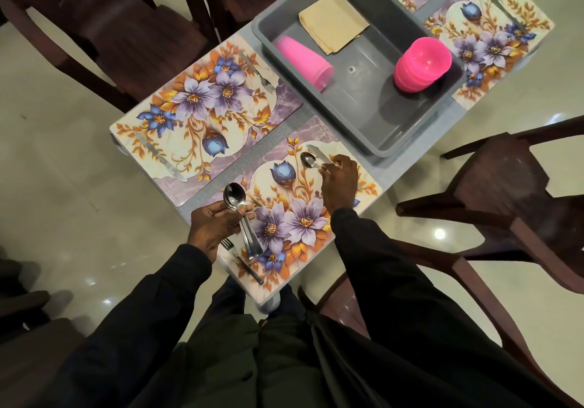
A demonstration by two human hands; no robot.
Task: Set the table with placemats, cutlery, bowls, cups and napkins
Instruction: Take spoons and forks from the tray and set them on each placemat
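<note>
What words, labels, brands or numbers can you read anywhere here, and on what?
No text is readable.
Grey tub: a small round moulded mark on its floor, too small to read.
Chair: a pale strip on it, too blurred to tell if it is a label.
Placemats, spoons, cups, bowls, napkins: no lettering shows.

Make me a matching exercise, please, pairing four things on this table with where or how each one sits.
Things:
1. bowls
2. cups
3. napkins
4. bundle of spoons

Places or states:
A. gripped in the left hand
B. lying on their side in the tub
C. stacked open side up in the tub
D. folded flat at the tub's far end

Pairs: 1-C, 2-B, 3-D, 4-A
</note>
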